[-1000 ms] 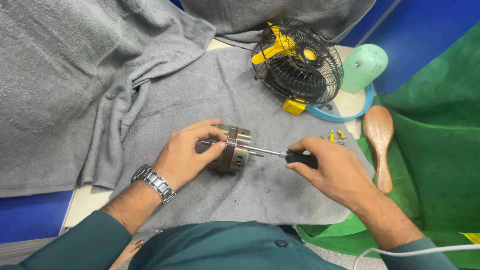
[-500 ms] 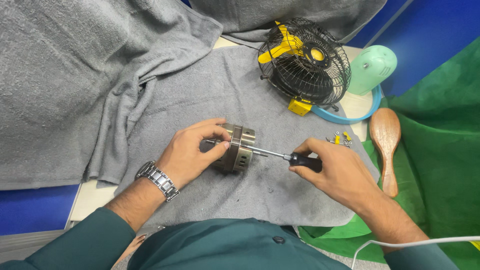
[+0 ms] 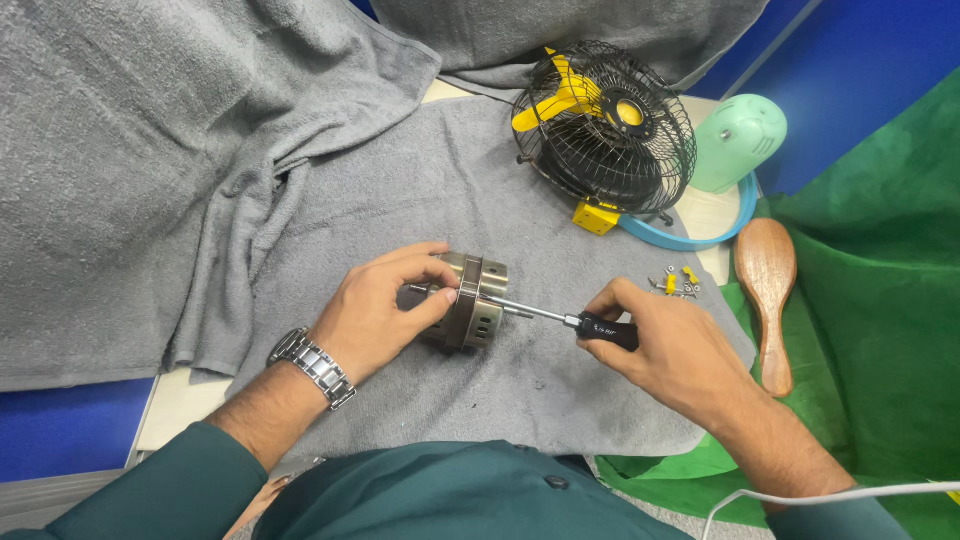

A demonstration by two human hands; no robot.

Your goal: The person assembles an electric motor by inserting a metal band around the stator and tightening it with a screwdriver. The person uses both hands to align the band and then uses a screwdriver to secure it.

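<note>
My left hand [image 3: 380, 310] grips a small round metal motor housing [image 3: 475, 302] that lies on its side on a grey towel [image 3: 400, 180]. My right hand [image 3: 665, 350] holds a black-handled screwdriver [image 3: 600, 328]. Its shaft points left and its tip meets the housing's right face. A metal watch [image 3: 312, 365] is on my left wrist.
A black wire-caged fan with yellow blades [image 3: 605, 125] stands at the back. Behind it are a mint green housing [image 3: 738, 142] and a blue ring [image 3: 690, 235]. Small screws and yellow bits [image 3: 678, 283] lie near a wooden brush [image 3: 768, 300] on green cloth.
The view has shifted slightly. Both hands keep their hold, with the screwdriver still at the housing.
</note>
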